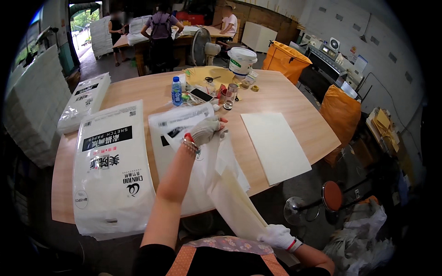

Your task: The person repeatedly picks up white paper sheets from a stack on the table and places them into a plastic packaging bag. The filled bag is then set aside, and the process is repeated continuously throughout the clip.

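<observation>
My left hand [205, 131], in a white glove with bare fingertips, closes on the edge of a clear printed plastic bag [182, 184] above the middle of the table. A cream paper stack [235, 202], slightly bent, slants from the bag toward my body; its upper end is at the plastic, and I cannot make out how far inside it lies. Low on the right, my gloved right hand [278, 237] grips the near end of the stack. Right of the bag, a neat stack of white paper [276, 147] lies flat on the table.
Printed plastic packs [115, 170] lie left on the wooden table [317, 133]. At the back stand a water bottle [177, 92], a phone [201, 95], a glass [229, 97] and a white bucket [241, 62]. A round stool [331, 196] and orange sacks [340, 115] stand right.
</observation>
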{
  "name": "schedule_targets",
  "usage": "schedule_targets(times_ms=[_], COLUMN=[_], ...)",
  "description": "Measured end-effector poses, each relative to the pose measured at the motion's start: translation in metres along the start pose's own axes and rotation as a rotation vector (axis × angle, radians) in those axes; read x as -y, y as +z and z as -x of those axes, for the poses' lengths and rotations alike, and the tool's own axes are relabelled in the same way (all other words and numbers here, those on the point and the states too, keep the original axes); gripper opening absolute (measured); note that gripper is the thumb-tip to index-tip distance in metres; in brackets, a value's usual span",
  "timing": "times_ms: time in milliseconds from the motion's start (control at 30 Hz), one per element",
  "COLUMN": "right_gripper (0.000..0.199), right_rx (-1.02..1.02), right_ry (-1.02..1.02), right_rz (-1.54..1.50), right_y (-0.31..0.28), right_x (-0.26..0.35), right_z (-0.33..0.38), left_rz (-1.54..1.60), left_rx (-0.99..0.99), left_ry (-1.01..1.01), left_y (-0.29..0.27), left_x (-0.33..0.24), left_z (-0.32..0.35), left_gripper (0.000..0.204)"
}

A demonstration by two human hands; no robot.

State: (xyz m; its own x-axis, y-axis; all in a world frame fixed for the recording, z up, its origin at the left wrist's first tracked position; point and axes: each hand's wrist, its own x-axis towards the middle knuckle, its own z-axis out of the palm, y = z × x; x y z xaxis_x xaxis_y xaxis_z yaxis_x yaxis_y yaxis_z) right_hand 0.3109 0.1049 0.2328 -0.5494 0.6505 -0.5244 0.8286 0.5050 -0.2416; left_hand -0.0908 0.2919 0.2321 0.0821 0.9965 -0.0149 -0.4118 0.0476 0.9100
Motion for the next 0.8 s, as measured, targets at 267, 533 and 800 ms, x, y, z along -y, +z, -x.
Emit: schedule_targets(times_ms=[267,533,800], right_gripper=[0.035,0.020,0.011], right_rx=[-0.558,-0.767,-0.683], right_ry=[-0.240,-0.411,0.018], right_rz=[0.296,0.111,0.240], right_y=[-0.012,0.000,0.034], right_x=[-0.035,-0.023,-0.136], right_z=[-0.080,-0.133,-0.180], left_rz=[-0.661,-0.863,-1.594], left_rx=[0.153,-0.148,-0.463], left_ry=[0.097,0.000,0.442], left_y=[0.170,0.141,0.050], left_x=[0.065,0.156,0.289], left_z=[0.068,0.123,0.235], left_gripper=[0.027,0.032,0.028])
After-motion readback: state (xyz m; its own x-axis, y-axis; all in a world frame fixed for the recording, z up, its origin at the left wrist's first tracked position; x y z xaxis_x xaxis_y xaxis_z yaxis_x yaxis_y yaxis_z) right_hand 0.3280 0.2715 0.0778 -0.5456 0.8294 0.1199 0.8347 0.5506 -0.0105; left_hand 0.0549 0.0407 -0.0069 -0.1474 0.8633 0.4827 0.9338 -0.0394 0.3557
